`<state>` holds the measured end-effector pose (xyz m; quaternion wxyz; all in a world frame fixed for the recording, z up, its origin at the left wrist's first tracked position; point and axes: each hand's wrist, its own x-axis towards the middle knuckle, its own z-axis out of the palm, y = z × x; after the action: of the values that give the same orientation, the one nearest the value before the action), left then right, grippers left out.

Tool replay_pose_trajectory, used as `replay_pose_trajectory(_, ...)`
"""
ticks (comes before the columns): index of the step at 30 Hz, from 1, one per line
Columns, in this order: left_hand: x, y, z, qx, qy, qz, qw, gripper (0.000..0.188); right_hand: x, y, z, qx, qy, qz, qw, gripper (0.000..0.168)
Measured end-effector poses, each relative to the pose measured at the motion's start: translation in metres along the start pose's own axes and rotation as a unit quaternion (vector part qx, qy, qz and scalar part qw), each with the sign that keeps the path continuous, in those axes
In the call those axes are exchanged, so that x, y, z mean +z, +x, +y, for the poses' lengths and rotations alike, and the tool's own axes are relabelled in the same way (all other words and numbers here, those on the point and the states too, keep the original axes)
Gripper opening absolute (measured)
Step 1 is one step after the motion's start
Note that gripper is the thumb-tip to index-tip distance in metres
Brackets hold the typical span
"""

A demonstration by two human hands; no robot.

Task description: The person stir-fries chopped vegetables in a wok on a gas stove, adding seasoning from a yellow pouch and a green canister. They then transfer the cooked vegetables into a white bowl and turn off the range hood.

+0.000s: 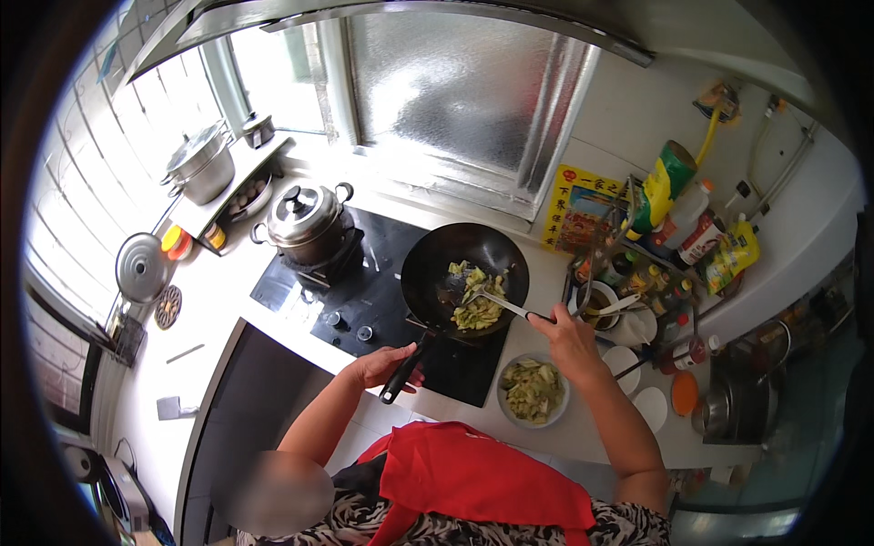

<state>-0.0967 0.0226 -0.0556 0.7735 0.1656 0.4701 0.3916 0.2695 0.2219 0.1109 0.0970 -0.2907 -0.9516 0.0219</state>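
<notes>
A dark wok [437, 263] sits on the right side of the black glass cooktop [382, 232], with cooked green vegetable pieces [480, 310] in it. My left hand [390, 368] is at the wok's black handle [403, 374], thumb on top and fingers spread beneath; how firmly it holds is unclear. In my right hand [568, 338] is the dark handle of a metal spatula [505, 303], whose head lies among the vegetables. Below my right hand, near the counter's front edge, a white bowl [503, 403] holds more of the same vegetables [534, 390].
A lidded steel pot [304, 222] stands on the left burner. At right are a rack of sauce bottles [655, 273], a bowl with a white spoon [601, 300], small white dishes [650, 408] and an orange lid [684, 393]. Another pot [205, 170] stands on the left shelf.
</notes>
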Motion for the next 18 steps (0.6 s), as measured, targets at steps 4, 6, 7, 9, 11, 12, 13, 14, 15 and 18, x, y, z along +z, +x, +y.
replay_pose_trajectory(4, -0.004, 0.032, -0.003, -0.082, -0.109, -0.095, 0.986, 0.055, 0.001, 0.01, -0.017, 0.03, -0.009, 0.036, 0.999, 0.057)
replay_pose_trajectory(6, -0.013, 0.045, -0.007, -0.112, -0.166, -0.182, 0.963, 0.047, 0.031, 0.026, -0.028, 0.045, -0.019, 0.072, 0.996, 0.057)
replay_pose_trajectory(7, -0.009, 0.046, -0.002, -0.123, -0.178, -0.186, 0.958, 0.044, 0.046, 0.035, -0.031, 0.064, -0.028, 0.08, 0.994, 0.058)
replay_pose_trajectory(9, -0.003, 0.041, 0.005, -0.14, -0.208, -0.19, 0.949, 0.044, 0.063, 0.041, -0.049, 0.093, -0.038, 0.067, 0.993, 0.058)
replay_pose_trajectory(11, 0.001, 0.039, 0.011, -0.134, -0.186, -0.165, 0.959, 0.044, 0.067, 0.031, -0.057, 0.118, -0.027, 0.041, 0.992, 0.059)
replay_pose_trajectory(12, 0.004, 0.037, 0.013, -0.128, -0.168, -0.15, 0.966, 0.044, 0.067, 0.023, -0.061, 0.129, -0.017, 0.031, 0.991, 0.059)
replay_pose_trajectory(13, 0.005, 0.034, 0.011, -0.119, -0.154, -0.133, 0.972, 0.044, 0.066, 0.009, -0.064, 0.129, -0.011, 0.026, 0.991, 0.059)
replay_pose_trajectory(14, 0.005, 0.03, 0.011, -0.103, -0.124, -0.118, 0.98, 0.044, 0.063, -0.005, -0.066, 0.134, -0.002, 0.023, 0.991, 0.058)
replay_pose_trajectory(15, 0.006, 0.028, 0.01, -0.087, -0.108, -0.111, 0.984, 0.044, 0.057, -0.021, -0.068, 0.141, 0.005, 0.021, 0.99, 0.058)
replay_pose_trajectory(18, 0.012, 0.023, 0.004, -0.053, -0.11, -0.096, 0.988, 0.044, 0.042, -0.059, -0.074, 0.176, 0.04, 0.039, 0.983, 0.055)
